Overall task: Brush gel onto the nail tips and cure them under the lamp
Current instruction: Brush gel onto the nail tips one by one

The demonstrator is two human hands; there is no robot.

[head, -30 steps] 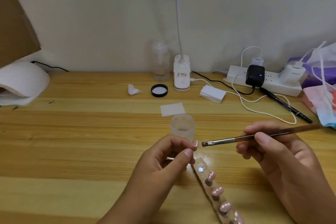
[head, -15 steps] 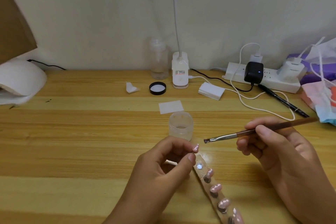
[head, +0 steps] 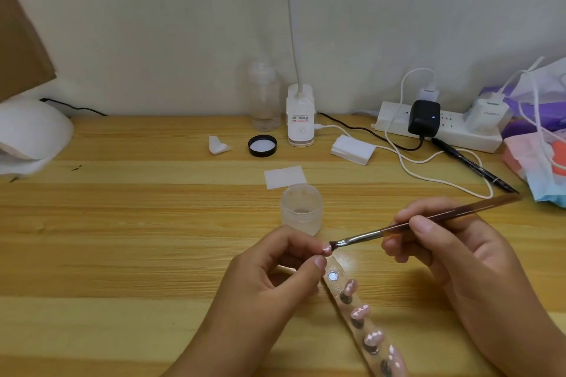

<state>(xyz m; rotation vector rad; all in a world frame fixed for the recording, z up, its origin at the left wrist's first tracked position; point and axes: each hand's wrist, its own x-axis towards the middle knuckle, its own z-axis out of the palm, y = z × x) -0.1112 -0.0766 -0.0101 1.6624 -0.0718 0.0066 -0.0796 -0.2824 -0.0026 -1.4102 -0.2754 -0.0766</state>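
Brush (head: 422, 222) pinched, bristles on nail tip (head: 327, 249).

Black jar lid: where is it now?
The black jar lid lies at the back centre of the table in the head view, between a folded scrap on its left and the desk-lamp base on its right, in front of a clear bottle.

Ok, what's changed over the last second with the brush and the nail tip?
The right hand brought the brush left and down, so its bristles now touch the nail tip pinched in the left hand; a second ago there was a gap. Both grips are unchanged, and the jar and the strip of nail tips stayed put.
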